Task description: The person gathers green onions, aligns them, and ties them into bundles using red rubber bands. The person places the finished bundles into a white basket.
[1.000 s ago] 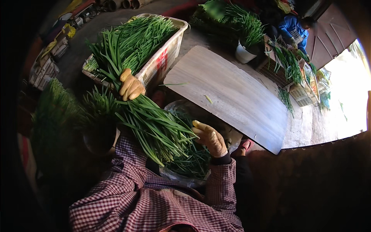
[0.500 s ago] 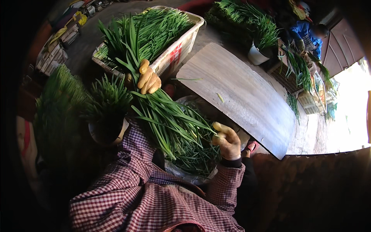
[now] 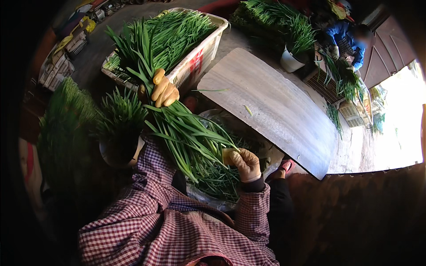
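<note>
My left hand (image 3: 164,92), in a pale yellowish glove, is closed around the middle of a bunch of garlic chives (image 3: 179,131). Long flat green leaves stick out above the fist and fan down to the right below it. At their lower right end, my right hand (image 3: 246,165), also gloved, pinches the tip of a leaf between thumb and fingers. Under the bunch, a clear plastic sheet (image 3: 205,201) holds a pile of loose green leaves (image 3: 222,179). A white plastic crate (image 3: 202,60) full of chives stands just beyond my left hand.
A long grey board (image 3: 270,108) lies at a slant to the right. Left of my arm stands a bucket (image 3: 138,153) of upright chives, beside a blurred green heap (image 3: 66,128). A white bucket (image 3: 290,60) stands at the back. A person in blue (image 3: 339,33) handles chives at the far right.
My right hand has moved left and slightly inward, closer to the bunch, still pinching at the leaf tips. My left hand keeps its hold. The whole view has shifted slightly.
</note>
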{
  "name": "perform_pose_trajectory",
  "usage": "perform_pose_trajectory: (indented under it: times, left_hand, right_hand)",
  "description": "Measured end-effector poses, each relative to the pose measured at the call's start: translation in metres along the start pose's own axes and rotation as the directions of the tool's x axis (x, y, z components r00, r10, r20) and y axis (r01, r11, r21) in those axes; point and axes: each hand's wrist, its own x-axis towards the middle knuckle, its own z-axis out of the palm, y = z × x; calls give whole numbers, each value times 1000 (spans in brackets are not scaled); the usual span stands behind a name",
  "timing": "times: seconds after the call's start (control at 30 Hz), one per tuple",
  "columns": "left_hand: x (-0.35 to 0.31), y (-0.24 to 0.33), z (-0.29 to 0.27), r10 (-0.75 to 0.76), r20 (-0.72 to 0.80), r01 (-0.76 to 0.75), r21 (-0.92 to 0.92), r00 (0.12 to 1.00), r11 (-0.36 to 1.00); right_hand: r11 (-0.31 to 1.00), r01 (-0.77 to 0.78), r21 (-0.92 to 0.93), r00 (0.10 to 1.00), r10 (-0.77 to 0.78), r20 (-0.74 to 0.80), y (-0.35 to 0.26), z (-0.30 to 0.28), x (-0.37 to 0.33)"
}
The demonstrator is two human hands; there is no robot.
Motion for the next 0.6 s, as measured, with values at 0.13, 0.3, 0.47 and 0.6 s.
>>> perform_pose_trajectory:
  times: [0.13,0.3,0.47,0.6]
  left_hand:
    - [0,0,1,1,-14,-1,10,1000,1000]
    - [-5,6,8,20,-23,-19,43,1000,999]
    - [-4,0,7,8,-31,-7,39,999,999]
    - [-6,2,7,3,-37,0,63,999,998]
  right_hand:
    - [988,-23,-150,967,-16,-253,4,-21,-11]
    - [996,52,-75,996,-57,-62,-3,-23,-27]
    - [994,105,25,991,-103,-87,17,13,-1]
    - [966,148,210,948,-77,-310,29,22,6]
